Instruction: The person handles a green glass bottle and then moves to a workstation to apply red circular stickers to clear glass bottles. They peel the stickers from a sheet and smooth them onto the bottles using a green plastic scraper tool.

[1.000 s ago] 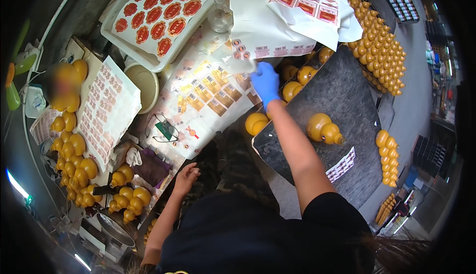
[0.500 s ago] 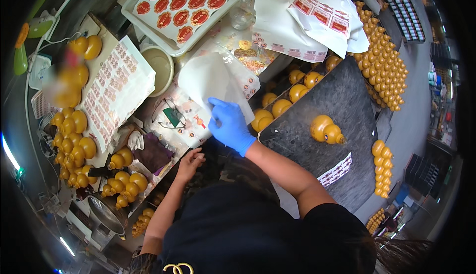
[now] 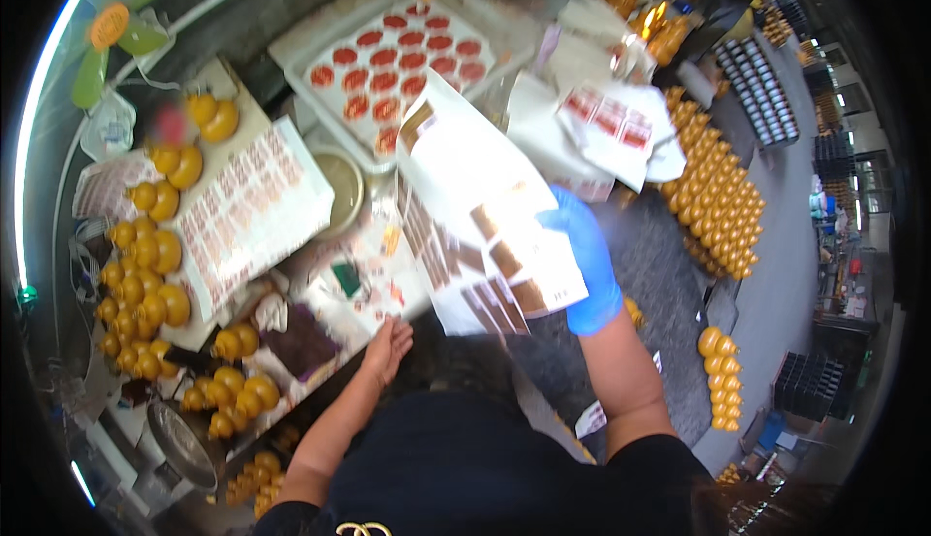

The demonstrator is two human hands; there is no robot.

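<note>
one label sheet (image 3: pixel 485 235) pinched by gloved right hand (image 3: pixel 587 264) fingers, left hand (image 3: pixel 388 347) loosely open below

My right hand (image 3: pixel 589 262) has a blue glove on and it's gripping a big white label sheet (image 3: pixel 482 208) with brownish stickers, held up over the bench. My bare left hand (image 3: pixel 388 347) sits open at the bench edge, just beside some loose sticker scraps (image 3: pixel 373 279). There's a tray of red round seals (image 3: pixel 398 56) up top, another sticker sheet (image 3: pixel 254 208) to my left, and golden gourd-shaped bottles (image 3: pixel 145 274) piled down the left side, more rows (image 3: pixel 718 206) on the right.
</note>
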